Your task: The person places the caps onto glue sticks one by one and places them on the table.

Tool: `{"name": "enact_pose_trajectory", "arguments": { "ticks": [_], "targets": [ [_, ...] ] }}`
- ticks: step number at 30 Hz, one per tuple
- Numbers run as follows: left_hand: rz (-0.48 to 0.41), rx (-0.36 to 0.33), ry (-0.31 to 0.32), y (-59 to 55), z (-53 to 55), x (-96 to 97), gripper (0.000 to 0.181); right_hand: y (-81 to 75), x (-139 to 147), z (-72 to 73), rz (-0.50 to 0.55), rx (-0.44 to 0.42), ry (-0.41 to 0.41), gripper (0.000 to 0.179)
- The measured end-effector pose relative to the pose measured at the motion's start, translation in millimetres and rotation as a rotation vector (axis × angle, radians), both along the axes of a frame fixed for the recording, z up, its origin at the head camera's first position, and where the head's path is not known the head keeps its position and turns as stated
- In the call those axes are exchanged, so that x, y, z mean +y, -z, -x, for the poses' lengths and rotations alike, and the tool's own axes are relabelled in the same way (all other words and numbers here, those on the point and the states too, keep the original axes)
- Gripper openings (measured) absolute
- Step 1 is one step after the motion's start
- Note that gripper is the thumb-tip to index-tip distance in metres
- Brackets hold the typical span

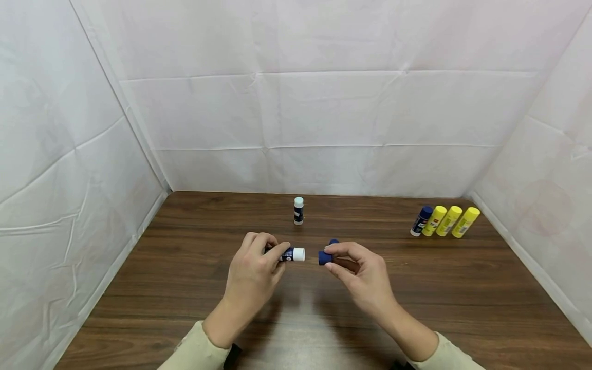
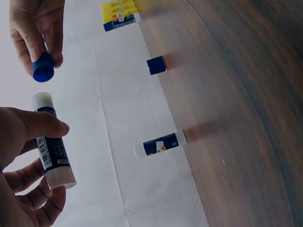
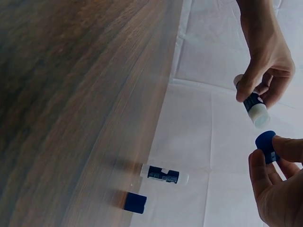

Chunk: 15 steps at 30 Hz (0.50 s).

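Observation:
My left hand (image 1: 252,270) grips an uncapped glue stick (image 1: 298,254), thumb along its dark blue label and white end pointing right. Facing that end, a blue cap (image 1: 325,258) is pinched between thumb and fingers of my right hand (image 1: 370,277). A small gap separates cap and stick, also visible in both wrist views. Beyond the hands, a second uncapped glue stick (image 1: 298,211) stands upright on the table. Another blue cap (image 2: 156,65) sits on the tabletop; in the head view it is mostly hidden behind the right hand's cap.
At the back right of the brown wooden table (image 1: 194,288), a blue-capped glue stick (image 1: 421,221) stands in a row with three yellow glue sticks (image 1: 448,221). White cloth walls (image 1: 324,108) enclose the table at the back and both sides.

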<state>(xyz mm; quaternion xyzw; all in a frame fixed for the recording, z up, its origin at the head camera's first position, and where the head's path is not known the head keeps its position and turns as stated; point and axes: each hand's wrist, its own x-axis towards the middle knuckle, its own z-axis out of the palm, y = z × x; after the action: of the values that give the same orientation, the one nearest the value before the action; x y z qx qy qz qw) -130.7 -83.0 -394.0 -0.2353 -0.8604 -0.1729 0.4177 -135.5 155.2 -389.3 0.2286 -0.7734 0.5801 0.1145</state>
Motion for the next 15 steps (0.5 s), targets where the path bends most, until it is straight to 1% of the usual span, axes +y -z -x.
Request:
{"name": "enact_pose_trajectory", "arguments": {
  "ticks": [3,9,15],
  "targets": [
    [0.007,0.000,0.007,0.1,-0.8,3.1,0.034,0.2,-2.0,-0.3,-0.002,0.020,-0.013,0.028],
    [0.034,0.007,0.020,-1.3,-3.5,9.8,0.034,1.6,-5.8,-1.5,0.012,0.028,-0.037,0.027],
    [0.069,-0.001,0.028,-3.2,-6.7,14.3,0.033,2.2,-7.4,-4.2,0.010,0.033,-0.032,0.028]
  ]
}}
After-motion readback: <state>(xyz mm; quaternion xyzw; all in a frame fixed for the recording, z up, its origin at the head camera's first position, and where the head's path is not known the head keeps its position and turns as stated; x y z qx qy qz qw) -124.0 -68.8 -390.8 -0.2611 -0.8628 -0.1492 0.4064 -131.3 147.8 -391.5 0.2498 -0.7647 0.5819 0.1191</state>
